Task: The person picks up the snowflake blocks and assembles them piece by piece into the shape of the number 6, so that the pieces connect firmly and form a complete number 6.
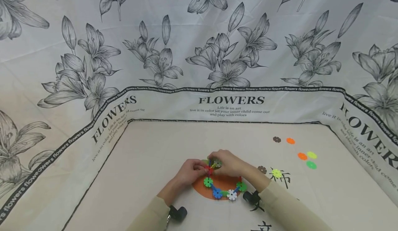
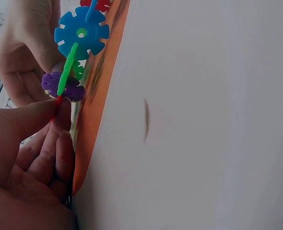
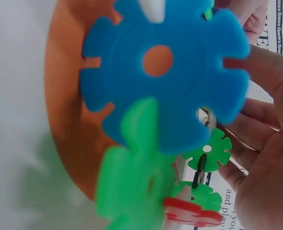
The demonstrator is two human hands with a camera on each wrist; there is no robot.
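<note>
A loop of colored interlocking snowflake discs curves over an orange round patch on the cloth, with blue, white and green pieces at its near side. Thumb and fingers of my left hand pinch a red disc at the loop's left side. It appears edge-on in the left wrist view, under a purple disc and a blue disc. My right hand curls over the far side of the loop, fingertips gripping it beside a dull olive disc. Its fingers partly hide the pieces there.
Loose discs lie to the right: a brown disc and a yellow disc near the right forearm, with a green disc and several more farther back. The cloth-covered table ends at a flower-printed curtain.
</note>
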